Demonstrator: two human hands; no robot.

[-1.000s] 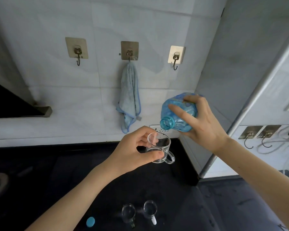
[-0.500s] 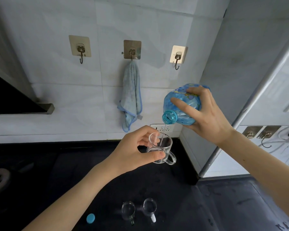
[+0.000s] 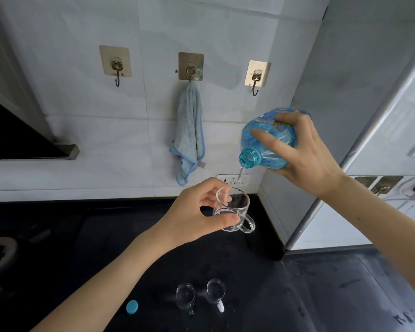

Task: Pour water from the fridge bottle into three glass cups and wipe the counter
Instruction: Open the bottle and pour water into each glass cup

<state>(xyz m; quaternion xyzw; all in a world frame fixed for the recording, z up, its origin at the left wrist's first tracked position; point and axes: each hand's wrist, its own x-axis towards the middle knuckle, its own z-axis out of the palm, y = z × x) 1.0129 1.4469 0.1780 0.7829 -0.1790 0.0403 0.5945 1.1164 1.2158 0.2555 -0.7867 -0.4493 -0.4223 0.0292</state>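
Observation:
My right hand [image 3: 304, 154] grips a blue plastic bottle [image 3: 264, 142], tilted with its open neck down and to the left. A thin stream of water falls from the neck toward a clear glass cup [image 3: 235, 212] with a handle. My left hand [image 3: 197, 214] holds that cup above the black counter [image 3: 106, 248]. Two more glass cups [image 3: 185, 295] [image 3: 215, 289] stand side by side on the counter near the front. The bottle's blue cap [image 3: 132, 306] lies to their left.
A light blue cloth [image 3: 189, 133] hangs from the middle of three wall hooks. A white socket plate [image 3: 233, 179] sits on the wall behind the cup. A grey fridge side [image 3: 345, 116] rises at right. Water drops dot the counter.
The bottle has risen and tilted further in my right hand, and a stream of water now runs toward the held cup. My left hand has kept the cup almost still.

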